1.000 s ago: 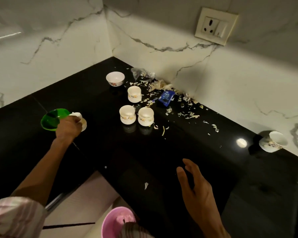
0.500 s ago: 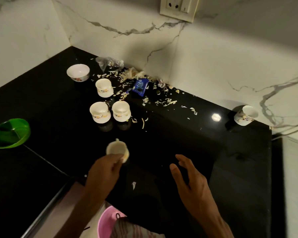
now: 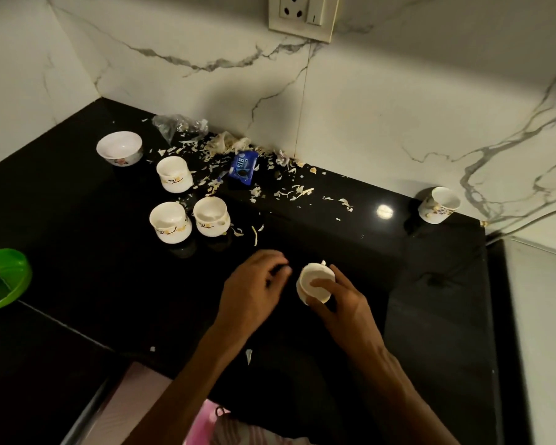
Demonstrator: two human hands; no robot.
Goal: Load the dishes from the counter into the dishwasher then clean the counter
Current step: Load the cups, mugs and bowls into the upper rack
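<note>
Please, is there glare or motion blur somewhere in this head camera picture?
Head view: a bright round lamp reflection shines on the black counter; the left hand is blurred at its fingertips; the walls bend from wide-angle distortion.

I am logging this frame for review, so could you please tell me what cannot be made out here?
- Head view: the dishwasher is not visible at all.
- The green bowl is cut off by the left edge.
- The held cup is partly covered by the right hand, so its pattern is hidden.
- The left hand is motion-blurred; whether its fingertips touch the cup is unclear.
- The pink object at the bottom edge is cut off and unidentifiable.
</note>
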